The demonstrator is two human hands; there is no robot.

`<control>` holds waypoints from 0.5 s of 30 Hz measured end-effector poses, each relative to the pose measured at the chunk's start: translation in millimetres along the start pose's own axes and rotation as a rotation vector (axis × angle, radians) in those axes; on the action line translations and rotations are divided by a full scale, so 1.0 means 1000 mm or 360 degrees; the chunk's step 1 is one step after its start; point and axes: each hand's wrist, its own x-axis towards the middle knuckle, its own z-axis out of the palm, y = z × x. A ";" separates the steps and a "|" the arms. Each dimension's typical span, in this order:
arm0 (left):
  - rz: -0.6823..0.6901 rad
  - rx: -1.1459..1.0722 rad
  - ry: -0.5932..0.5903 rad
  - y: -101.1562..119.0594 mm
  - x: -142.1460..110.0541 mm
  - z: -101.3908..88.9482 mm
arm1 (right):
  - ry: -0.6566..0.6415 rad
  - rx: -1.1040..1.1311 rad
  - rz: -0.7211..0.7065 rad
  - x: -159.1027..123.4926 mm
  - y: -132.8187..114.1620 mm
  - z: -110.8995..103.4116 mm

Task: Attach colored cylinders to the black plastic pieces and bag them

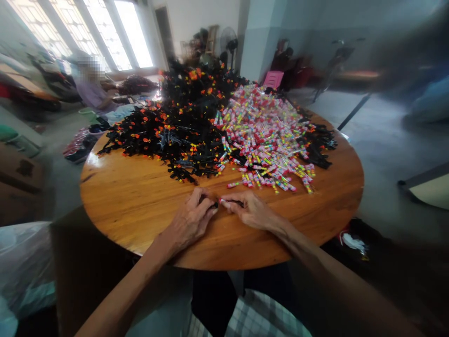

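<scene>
My left hand [192,214] is closed around a small black plastic piece [210,202], mostly hidden by the fingers, that looks like the black toy guns in the pile. Just to its right, my right hand [249,209] pinches a small tube with a red and white end [222,201]. The two pieces are close together over the front of the round wooden table [147,201]. Behind the hands lies a heap of black toy guns [140,131] with orange and yellow parts. To its right is a heap of small pink, white and yellow candy tubes [263,126].
A pink plastic stool [273,79] stands behind the table, near a pillar. Another person [91,89] sits at the back left by the windows. Cardboard boxes [19,187] and a plastic bag [26,271] are at my left. A standing fan [229,42] is at the back wall.
</scene>
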 end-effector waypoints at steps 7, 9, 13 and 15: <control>0.0084 0.0007 0.0041 -0.001 -0.002 0.004 | 0.0024 0.0140 -0.0007 0.000 0.001 0.002; 0.0087 0.0029 0.0047 -0.002 -0.002 0.004 | 0.0029 0.0139 -0.0029 0.001 0.001 0.002; 0.0129 0.0051 0.0036 -0.003 -0.002 0.004 | 0.0003 0.0120 -0.0076 0.000 0.000 0.001; 0.0155 0.0067 0.0021 -0.003 -0.002 0.005 | -0.0016 0.0118 -0.0057 0.000 -0.001 0.000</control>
